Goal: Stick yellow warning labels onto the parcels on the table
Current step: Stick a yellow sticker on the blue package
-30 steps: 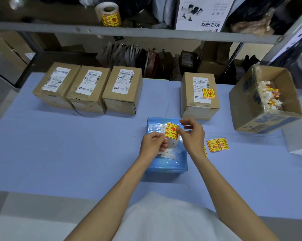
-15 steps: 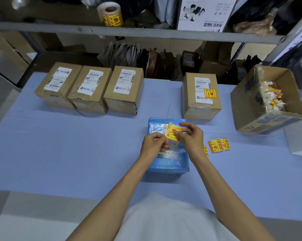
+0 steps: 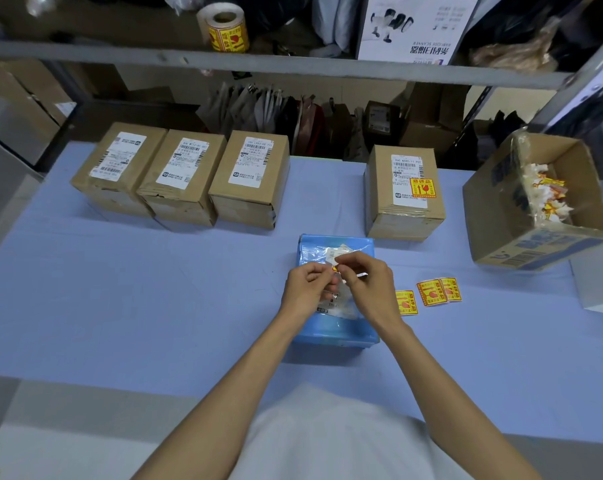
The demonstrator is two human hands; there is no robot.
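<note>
Drew closer than before, nearly hiding yellow label (image 3: 334,268); pinched it in curled fingers of left hand (image 3: 307,289) and right hand (image 3: 369,289) over blue parcel (image 3: 334,332).

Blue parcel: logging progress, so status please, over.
Left hand and right hand both pinch the yellow label above the blue parcel. Label not yet stuck. Nothing blocking.

An open carton (image 3: 542,244) with paper scraps (image 3: 546,195) stands at right; a white box (image 3: 414,22) sits on the shelf (image 3: 293,65).
</note>
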